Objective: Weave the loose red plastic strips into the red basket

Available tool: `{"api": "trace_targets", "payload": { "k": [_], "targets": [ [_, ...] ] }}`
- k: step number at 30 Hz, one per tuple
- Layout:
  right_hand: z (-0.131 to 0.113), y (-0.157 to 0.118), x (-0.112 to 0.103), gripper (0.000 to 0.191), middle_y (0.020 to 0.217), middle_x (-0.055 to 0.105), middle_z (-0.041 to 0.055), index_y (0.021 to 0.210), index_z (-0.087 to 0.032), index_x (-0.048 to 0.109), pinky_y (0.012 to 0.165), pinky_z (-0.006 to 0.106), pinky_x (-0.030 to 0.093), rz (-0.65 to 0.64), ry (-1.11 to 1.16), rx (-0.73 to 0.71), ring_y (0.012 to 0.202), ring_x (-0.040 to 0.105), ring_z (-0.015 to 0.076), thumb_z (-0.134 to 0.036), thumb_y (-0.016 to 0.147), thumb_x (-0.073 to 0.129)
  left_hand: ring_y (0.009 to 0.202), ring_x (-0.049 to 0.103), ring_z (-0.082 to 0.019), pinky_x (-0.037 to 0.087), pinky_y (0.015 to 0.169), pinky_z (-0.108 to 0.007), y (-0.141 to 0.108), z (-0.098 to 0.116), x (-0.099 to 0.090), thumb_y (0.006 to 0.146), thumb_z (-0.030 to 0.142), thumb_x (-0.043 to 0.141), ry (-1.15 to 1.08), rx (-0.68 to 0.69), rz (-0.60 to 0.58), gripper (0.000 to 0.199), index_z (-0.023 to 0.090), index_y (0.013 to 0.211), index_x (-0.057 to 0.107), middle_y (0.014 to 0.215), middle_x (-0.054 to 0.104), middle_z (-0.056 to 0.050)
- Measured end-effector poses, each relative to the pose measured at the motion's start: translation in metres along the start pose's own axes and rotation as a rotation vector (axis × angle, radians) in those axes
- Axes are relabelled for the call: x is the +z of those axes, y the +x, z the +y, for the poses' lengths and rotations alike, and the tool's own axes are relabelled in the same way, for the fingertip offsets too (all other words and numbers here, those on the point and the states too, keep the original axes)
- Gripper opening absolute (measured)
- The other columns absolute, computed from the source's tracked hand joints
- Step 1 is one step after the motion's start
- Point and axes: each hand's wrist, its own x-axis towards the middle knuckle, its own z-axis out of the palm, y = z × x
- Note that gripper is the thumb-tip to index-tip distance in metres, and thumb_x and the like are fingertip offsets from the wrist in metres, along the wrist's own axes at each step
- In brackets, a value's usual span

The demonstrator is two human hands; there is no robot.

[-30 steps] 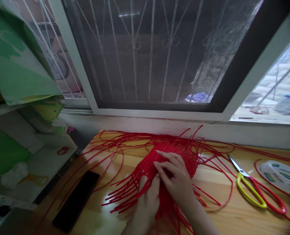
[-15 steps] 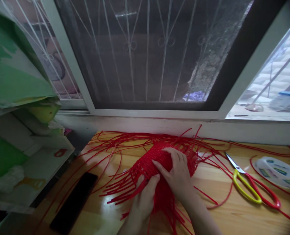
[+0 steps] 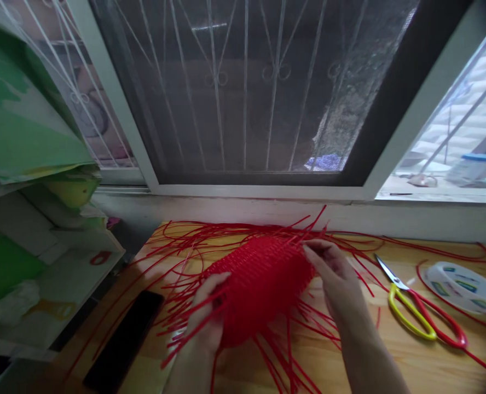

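My left hand [image 3: 204, 314] grips the near-left end of the red woven basket piece [image 3: 259, 279], fingers curled round its edge with loose red strands [image 3: 185, 262] running between and over them, so the fingers are clamped on the weave. My right hand [image 3: 335, 268] sits at the far-right end of the same piece, thumb and fingertips pinched together on the rim where the strands leave it; I cannot tell whether they pinch one strand or several. The woven piece lies between my two hands, a rounded, bulging shape resting on the wooden table [image 3: 391, 361], tilted from near-left to far-right. Unwoven strands fan out from it on every side, some trailing toward me under my wrists, others spreading away beyond my fingers.

Just left of my left hand, near the table edge, lies a black phone [image 3: 123, 336], face up and dark. To the right of my right hand, well clear of it, lie scissors [image 3: 421, 317] with one yellow and one red handle loop, blades pointing toward my fingers. Farther right stands a round white lid or dish [image 3: 460, 284] with small printed marks.

Beyond my fingers the table meets the wall under a window frame [image 3: 267, 191] with a dark mesh screen and white metal bars [image 3: 245, 87]. Off to the left stand white shelves [image 3: 62, 246] holding green paper.
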Motion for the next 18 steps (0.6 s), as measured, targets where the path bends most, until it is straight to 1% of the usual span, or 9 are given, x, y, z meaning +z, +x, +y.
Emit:
{"api": "trace_targets", "payload": {
  "k": [1,3,4,5,8,11,14,16,18],
  "targets": [
    [0.004,0.007,-0.009,0.033,0.082,0.062,0.0041,0.085,-0.020,0.058,0.069,0.030,0.046,0.009,-0.082,0.016,0.074,0.057,0.0167,-0.047,0.068,0.066,0.063,0.066,-0.016,0.053,0.069,-0.030,0.001,0.008,-0.001,0.067,0.008,0.058,-0.051,-0.090,0.001,0.014,0.014,0.077,0.067,0.071,0.070,-0.003],
    [0.014,0.017,-0.022,0.032,0.072,0.062,0.0035,0.075,-0.019,0.059,0.065,0.031,0.045,-0.088,-0.304,0.053,0.067,0.056,0.0168,-0.051,0.069,0.064,0.069,0.067,-0.018,0.053,0.073,-0.034,0.002,0.021,-0.001,0.072,0.009,0.054,-0.142,-0.167,-0.035,0.018,0.013,0.083,0.067,0.073,0.071,-0.004],
    [0.019,0.020,-0.025,0.033,0.072,0.063,0.0035,0.074,-0.020,0.059,0.065,0.032,0.046,-0.126,-0.336,0.052,0.067,0.057,0.0174,-0.052,0.070,0.062,0.071,0.068,-0.019,0.053,0.075,-0.035,0.002,0.026,-0.001,0.074,0.010,0.053,-0.168,-0.186,-0.049,0.019,0.013,0.085,0.067,0.073,0.071,-0.005],
    [0.023,0.021,-0.025,0.033,0.076,0.064,0.0041,0.078,-0.020,0.060,0.068,0.033,0.047,-0.156,-0.332,0.045,0.071,0.059,0.0186,-0.053,0.071,0.061,0.072,0.068,-0.019,0.053,0.076,-0.036,0.003,0.028,-0.001,0.076,0.011,0.052,-0.187,-0.184,-0.060,0.019,0.013,0.087,0.066,0.074,0.071,-0.005],
    [0.030,0.015,-0.013,0.042,0.098,0.065,0.0069,0.101,-0.022,0.058,0.081,0.038,0.048,-0.198,-0.265,0.050,0.090,0.061,0.0216,-0.053,0.072,0.059,0.072,0.068,-0.018,0.053,0.078,-0.034,0.006,0.030,-0.001,0.079,0.014,0.051,-0.227,-0.167,-0.046,0.017,0.013,0.086,0.066,0.074,0.071,-0.005],
    [0.030,0.001,0.004,0.055,0.110,0.061,0.0105,0.118,-0.021,0.051,0.083,0.042,0.049,-0.230,-0.341,0.065,0.095,0.061,0.0237,-0.051,0.074,0.059,0.075,0.068,-0.018,0.053,0.079,-0.034,0.010,0.031,0.000,0.081,0.015,0.049,-0.270,-0.191,-0.009,0.017,0.013,0.084,0.066,0.073,0.071,-0.005],
    [0.024,-0.012,0.012,0.062,0.121,0.054,0.0133,0.126,-0.019,0.046,0.087,0.044,0.047,-0.199,-0.472,-0.029,0.104,0.057,0.0256,-0.050,0.074,0.059,0.078,0.068,-0.019,0.052,0.081,-0.035,0.013,0.036,0.000,0.083,0.019,0.045,-0.316,-0.227,-0.006,0.022,0.013,0.080,0.065,0.073,0.071,-0.006],
    [0.019,-0.016,0.012,0.061,0.123,0.052,0.0136,0.127,-0.019,0.047,0.092,0.046,0.043,-0.192,-0.540,-0.091,0.109,0.052,0.0267,-0.049,0.075,0.058,0.082,0.068,-0.021,0.052,0.082,-0.037,0.014,0.039,-0.002,0.085,0.022,0.043,-0.333,-0.254,-0.015,0.025,0.012,0.078,0.065,0.075,0.071,-0.007],
    [0.014,-0.015,0.010,0.059,0.122,0.053,0.0122,0.125,-0.021,0.049,0.097,0.049,0.038,-0.192,-0.539,-0.101,0.113,0.050,0.0273,-0.050,0.075,0.058,0.085,0.067,-0.022,0.050,0.085,-0.039,0.017,0.038,-0.007,0.085,0.024,0.044,-0.332,-0.263,-0.076,0.025,0.012,0.077,0.065,0.076,0.071,-0.008]
  ]
}}
